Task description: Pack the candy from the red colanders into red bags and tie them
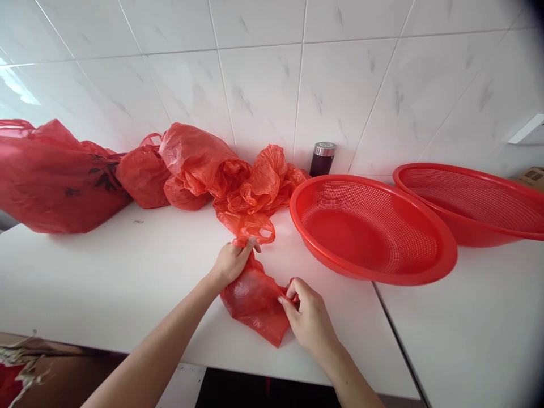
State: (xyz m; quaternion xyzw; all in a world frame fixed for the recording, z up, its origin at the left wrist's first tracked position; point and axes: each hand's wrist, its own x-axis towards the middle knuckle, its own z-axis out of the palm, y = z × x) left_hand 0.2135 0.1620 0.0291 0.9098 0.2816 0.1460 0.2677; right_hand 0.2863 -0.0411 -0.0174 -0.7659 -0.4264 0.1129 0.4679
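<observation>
A small red plastic bag point(259, 303) lies on the white table near its front edge, with something inside that I cannot make out. My left hand point(233, 262) is closed around gathered red plastic at the bag's upper end. Pinched between the thumb and fingers of my right hand point(306, 314) is the bag's right edge. Just beyond my left hand, a loop of thin red plastic point(267, 231) runs back into a crumpled heap of red plastic bags point(259, 190).
Full red bags point(55, 181) stand along the tiled wall point(263, 85) at left. A dark bottle with a silver lid point(323, 160) stands behind a red perforated basket point(348, 232). A second red basket point(471, 221) is further right. A gap point(395, 328) divides two white tabletops.
</observation>
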